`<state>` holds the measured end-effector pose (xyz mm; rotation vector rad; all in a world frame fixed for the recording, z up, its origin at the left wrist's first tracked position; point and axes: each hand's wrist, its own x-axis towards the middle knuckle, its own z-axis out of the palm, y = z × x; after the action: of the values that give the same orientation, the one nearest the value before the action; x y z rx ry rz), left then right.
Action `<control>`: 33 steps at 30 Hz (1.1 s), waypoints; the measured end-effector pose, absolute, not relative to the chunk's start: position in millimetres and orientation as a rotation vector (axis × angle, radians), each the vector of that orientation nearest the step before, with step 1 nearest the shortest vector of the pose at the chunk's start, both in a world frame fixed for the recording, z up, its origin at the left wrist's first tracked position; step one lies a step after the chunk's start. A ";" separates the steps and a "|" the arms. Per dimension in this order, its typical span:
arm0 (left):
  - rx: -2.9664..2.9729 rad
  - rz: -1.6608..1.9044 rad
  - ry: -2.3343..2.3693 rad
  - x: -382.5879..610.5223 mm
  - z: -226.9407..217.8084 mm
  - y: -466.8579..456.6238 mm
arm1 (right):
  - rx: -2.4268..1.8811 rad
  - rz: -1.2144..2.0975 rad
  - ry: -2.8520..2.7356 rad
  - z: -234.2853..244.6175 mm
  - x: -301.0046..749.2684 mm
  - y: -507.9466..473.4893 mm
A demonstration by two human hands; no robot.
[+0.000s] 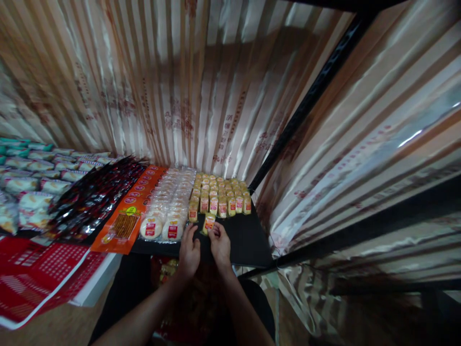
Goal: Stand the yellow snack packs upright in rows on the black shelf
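Observation:
A small yellow packet with an orange label stands at the front of the black shelf. My right hand pinches its right side between thumb and fingers. To its left, my left hand rests over the shelf's front edge, fingers apart and holding nothing I can see. Just behind both hands are rows of similar yellow packets, packed side by side with labels facing me. The packet in my right hand sits a little forward of the front row.
Clear packs of round white crackers lie left of the yellow packets. Further left come an orange snack bag, dark shiny bags and white packets. A red basket is below. A black post rises at the shelf's back right corner.

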<state>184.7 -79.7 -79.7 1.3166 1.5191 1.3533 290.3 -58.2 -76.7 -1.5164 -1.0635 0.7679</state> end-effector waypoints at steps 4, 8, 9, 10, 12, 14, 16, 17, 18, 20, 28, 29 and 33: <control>1.480 1.325 1.575 190.9 -81.5 -59.2 | -1.560 0.697 -1.106 -77.1 286.9 -36.5; 1.525 1.259 1.569 194.7 -81.7 -46.9 | -1.597 0.633 -1.122 -79.7 284.6 -20.7; 1.534 1.247 1.570 195.4 -82.1 -45.1 | -1.591 0.624 -1.133 -80.4 283.8 -17.6; 1.542 1.237 1.571 195.9 -82.6 -43.7 | -1.584 0.616 -1.146 -81.1 282.9 -14.9; 1.550 1.234 1.562 196.2 -84.1 -42.0 | -1.582 0.614 -1.164 -82.1 280.3 -10.9; 1.563 1.254 1.541 195.6 -85.8 -41.4 | -1.589 0.622 -1.167 -83.1 277.2 -8.7; 1.598 1.268 1.534 194.2 -87.3 -41.9 | -1.580 0.626 -1.163 -84.3 274.4 -8.5; 1.625 1.267 1.536 193.6 -88.0 -42.4 | -1.572 0.617 -1.165 -85.1 273.4 -9.0; 1.653 1.263 1.540 193.0 -88.7 -43.0 | -1.568 0.600 -1.165 -85.8 272.6 -9.9; 1.696 1.256 1.542 192.4 -89.9 -44.1 | -1.578 0.546 -1.171 -87.2 271.7 -12.0; 1.678 1.295 1.511 192.9 -94.0 -44.3 | -1.624 0.335 -1.383 -91.4 271.4 -13.7; 1.671 1.298 1.505 192.7 -94.2 -44.3 | -1.630 0.333 -1.386 -92.2 271.5 -13.3; 1.674 1.281 1.513 191.6 -92.1 -46.1 | -1.626 0.336 -1.387 -92.9 271.9 -13.0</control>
<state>191.6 -46.1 -92.1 1.6740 1.5134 1.2807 271.9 -13.0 -92.9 -1.6264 -1.3875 0.3365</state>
